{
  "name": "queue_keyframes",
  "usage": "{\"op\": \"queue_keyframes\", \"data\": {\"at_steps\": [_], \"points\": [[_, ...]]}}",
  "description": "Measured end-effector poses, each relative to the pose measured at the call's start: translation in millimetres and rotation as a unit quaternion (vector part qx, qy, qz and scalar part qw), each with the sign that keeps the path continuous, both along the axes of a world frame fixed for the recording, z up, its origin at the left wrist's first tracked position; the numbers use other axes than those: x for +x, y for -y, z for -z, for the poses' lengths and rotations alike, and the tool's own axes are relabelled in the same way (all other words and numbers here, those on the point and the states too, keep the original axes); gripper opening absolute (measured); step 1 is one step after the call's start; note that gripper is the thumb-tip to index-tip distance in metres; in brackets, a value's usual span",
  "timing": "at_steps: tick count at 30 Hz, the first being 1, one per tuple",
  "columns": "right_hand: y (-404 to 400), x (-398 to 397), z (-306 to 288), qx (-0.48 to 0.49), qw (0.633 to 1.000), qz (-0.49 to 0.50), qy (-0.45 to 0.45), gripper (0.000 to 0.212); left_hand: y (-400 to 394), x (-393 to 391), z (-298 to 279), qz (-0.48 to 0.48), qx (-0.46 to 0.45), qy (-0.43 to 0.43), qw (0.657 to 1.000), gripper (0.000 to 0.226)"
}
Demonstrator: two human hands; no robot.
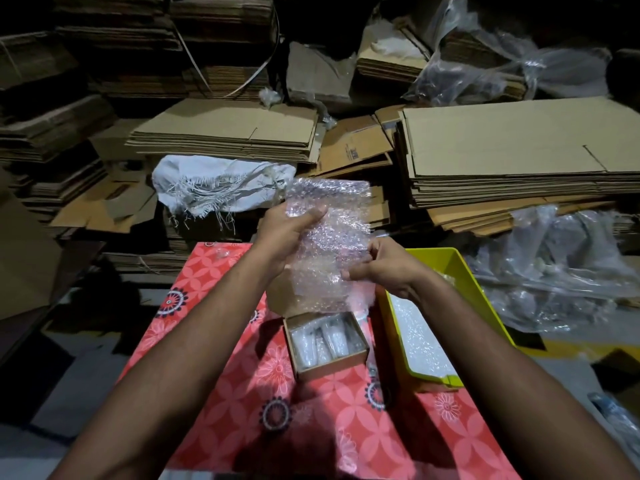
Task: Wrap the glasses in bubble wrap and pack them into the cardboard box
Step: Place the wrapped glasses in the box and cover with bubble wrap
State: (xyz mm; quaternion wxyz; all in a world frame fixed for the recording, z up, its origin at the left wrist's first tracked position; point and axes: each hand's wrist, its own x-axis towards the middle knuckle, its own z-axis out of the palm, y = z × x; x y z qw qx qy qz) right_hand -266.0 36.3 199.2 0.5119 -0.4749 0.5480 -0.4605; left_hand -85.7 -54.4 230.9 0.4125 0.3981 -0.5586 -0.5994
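Above the cardboard box [325, 344], the left hand [287, 233] and right hand [384, 268] both grip a bubble wrap sheet [332, 237], fingers curled around it.

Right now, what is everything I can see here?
bubble wrap sheet: one, clear, held up above the table in both hands
cardboard box: one, brown, open on the table, wrapped items inside
tablecloth: one, red with flowers, over the table
yellow tray: one, right of the box, white sheets inside
flat cardboard stacks: many, brown, behind
white sack: one, frayed, behind the table
plastic bags: several, clear, at right
left hand: grips the wrap's left edge
right hand: pinches its right side
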Motion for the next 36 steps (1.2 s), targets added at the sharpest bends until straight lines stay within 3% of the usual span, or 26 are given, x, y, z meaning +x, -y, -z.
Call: {"op": "queue_keyframes", "data": {"at_steps": [2,4,7,9,11,12,14,16,18,20,21,24,26,28,30,33,36], "points": [[0,-2,3,0.000,1.000,-0.007,-0.020,0.030,-2,-2,-3,-0.018,0.009,-0.014,1.000,0.028],[-1,0,7,0.007,1.000,-0.028,-0.007,0.024,-3,-4,-4,-0.025,0.013,-0.031,0.999,0.036],[-2,4,18,0.018,0.999,-0.015,-0.028,0.019,-4,-3,-7,-0.018,0.028,-0.068,0.997,0.084],[-1,2,24,0.013,0.999,0.013,-0.047,0.040,1,-3,-9,-0.023,0.028,-0.081,0.996,0.100],[-2,-1,23,0.008,0.999,0.024,-0.032,0.058,1,-4,-13,-0.033,0.034,-0.082,0.996,0.081],[-2,-3,24,0.007,0.999,0.023,-0.030,0.061,2,-4,-14,-0.036,0.033,-0.070,0.996,0.056],[-4,-5,25,-0.001,1.000,0.016,-0.026,0.053,3,-6,-15,-0.040,0.031,-0.047,0.998,0.018],[-7,-3,25,-0.001,0.999,0.018,-0.037,0.043,3,-8,-16,-0.043,0.033,-0.054,0.997,0.016],[-8,0,28,0.010,0.999,0.006,-0.038,0.033,3,-10,-19,-0.050,0.036,-0.047,0.997,0.041],[-9,4,30,0.025,0.999,0.006,-0.033,0.012,2,-10,-22,-0.049,0.033,-0.036,0.998,0.049],[-9,6,32,0.018,0.999,0.019,-0.029,0.011,3,-9,-24,-0.042,0.040,-0.044,0.997,0.054],[-7,5,36,-0.007,0.998,0.057,-0.015,0.014,9,-7,-25,-0.012,0.072,-0.086,0.994,0.099],[-7,4,36,-0.007,0.998,0.068,-0.005,0.030,13,-6,-24,-0.014,0.084,-0.094,0.992,0.083],[-9,4,33,-0.011,0.997,0.071,-0.006,0.055,11,-7,-24,-0.002,0.081,-0.064,0.995,0.045],[-10,2,33,-0.035,0.996,0.083,-0.011,0.055,9,-10,-23,0.001,0.063,-0.049,0.997,0.019],[-13,1,30,-0.079,0.993,0.089,-0.023,0.052,13,-13,-24,-0.023,0.084,-0.086,0.992,0.018],[-17,-3,34,-0.113,0.987,0.110,0.027,0.047,20,-11,-25,-0.062,0.077,-0.098,0.990,0.019]]}}
